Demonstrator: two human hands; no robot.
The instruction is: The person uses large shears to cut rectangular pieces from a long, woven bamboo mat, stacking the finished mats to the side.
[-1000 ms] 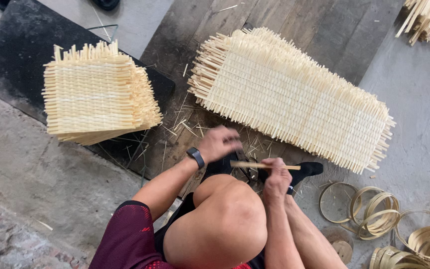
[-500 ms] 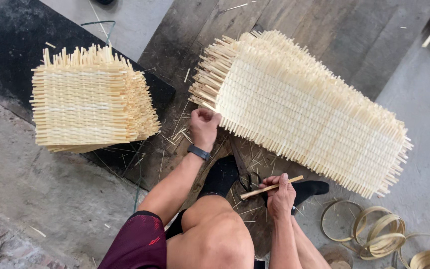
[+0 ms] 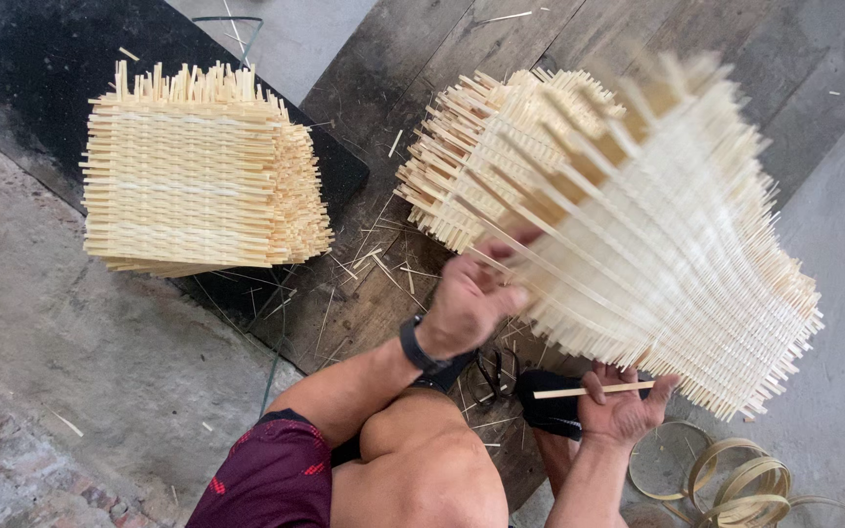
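My left hand [image 3: 468, 301] grips the near edge of a pale woven bamboo mat [image 3: 677, 235] and has it lifted and tilted off the stack of woven mats [image 3: 462, 156] below; the raised mat is blurred. A dark watch sits on that wrist. My right hand [image 3: 622, 406] is lower right, under the raised mat's edge, closed on a thin bamboo stick [image 3: 589, 390] that lies level across its fingers. My bent knee [image 3: 422, 469] fills the bottom centre.
A second stack of smaller woven mats [image 3: 198, 176] rests on a black sheet [image 3: 22, 88] at left. Coiled bamboo strips [image 3: 735, 484] lie at the bottom right. Dark wooden boards [image 3: 422, 59] carry scattered splinters; grey concrete floor [image 3: 90, 352] lies at the lower left.
My left hand reached the stack's edge and has lifted the top mat up toward the camera. My right hand keeps the stick and has stayed low.
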